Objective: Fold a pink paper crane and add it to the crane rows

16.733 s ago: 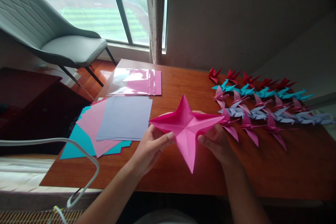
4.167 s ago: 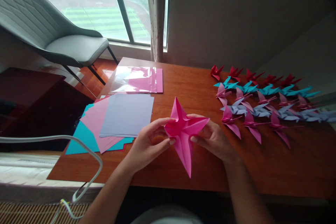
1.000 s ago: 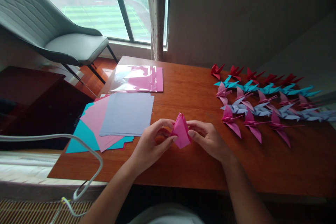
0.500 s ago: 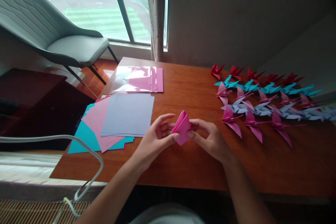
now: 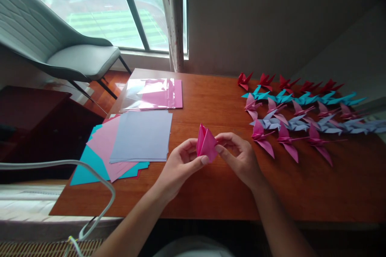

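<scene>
Magenta origami paper [image 5: 208, 144], earlier an open star, is now a folded kite over the desk [image 5: 217, 196]: your left hand [image 5: 178, 165] has it in its grip, fingertips hidden behind; your right hand [image 5: 243, 161] pinches its right edge; lilac origami cranes [image 5: 327, 125] run out of view.

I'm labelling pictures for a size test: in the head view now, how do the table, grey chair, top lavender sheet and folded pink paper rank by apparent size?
1. Table
2. Grey chair, partly cut off by the frame
3. Top lavender sheet
4. Folded pink paper
</scene>
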`<state>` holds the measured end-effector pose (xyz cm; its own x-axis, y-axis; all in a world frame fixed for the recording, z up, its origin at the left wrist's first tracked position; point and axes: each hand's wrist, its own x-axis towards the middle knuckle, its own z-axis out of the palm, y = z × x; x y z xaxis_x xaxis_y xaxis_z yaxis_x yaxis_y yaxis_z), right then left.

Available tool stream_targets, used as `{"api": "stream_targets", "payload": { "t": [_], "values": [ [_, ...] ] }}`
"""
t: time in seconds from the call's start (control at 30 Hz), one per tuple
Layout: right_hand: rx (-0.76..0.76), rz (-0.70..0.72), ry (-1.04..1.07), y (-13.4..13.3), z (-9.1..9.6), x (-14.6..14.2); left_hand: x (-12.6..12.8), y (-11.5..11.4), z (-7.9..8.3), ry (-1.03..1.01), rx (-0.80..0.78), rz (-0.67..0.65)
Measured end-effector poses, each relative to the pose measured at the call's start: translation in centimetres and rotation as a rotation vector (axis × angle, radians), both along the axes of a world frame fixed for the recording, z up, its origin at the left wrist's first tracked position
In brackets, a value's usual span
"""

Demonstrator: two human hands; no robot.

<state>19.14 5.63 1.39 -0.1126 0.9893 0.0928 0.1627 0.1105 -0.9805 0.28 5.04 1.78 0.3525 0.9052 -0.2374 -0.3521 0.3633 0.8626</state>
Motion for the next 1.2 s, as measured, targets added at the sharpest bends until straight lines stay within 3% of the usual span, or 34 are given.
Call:
{"api": "stream_targets", "payload": {
  "t": [0.17, 0.3, 0.5, 0.73, 0.93, 1.2],
  "values": [
    [0.034, 0.149, -0.042, -0.2, 0.7, 0.1, -0.1, 0.0, -0.2, -0.069, -0.074, 0.086],
    [0.047, 0.268, -0.058, -0.2, 0.9, 0.1, -0.5, 0.2, 0.0, -0.234, -0.184, 0.065],
    [0.032, 0.104, -0.017, -0.2, 0.5, 0.3, -0.7, 0.2, 0.4, -0.256, -0.280, 0.016],
    [0.000, -0.079, 0.094, -0.1, 0.4, 0.4, -0.2, 0.0, 0.2, -0.101, -0.232, -0.025],
    [-0.040, -0.064, 0.198, 0.2, 0.5, 0.3, 0.2, -0.2, 0.4, 0.019, -0.183, -0.036],
    [-0.042, -0.050, 0.183, 0.3, 0.5, 0.6, 0.3, -0.4, 0.3, 0.112, -0.145, -0.035]
  ]
}}
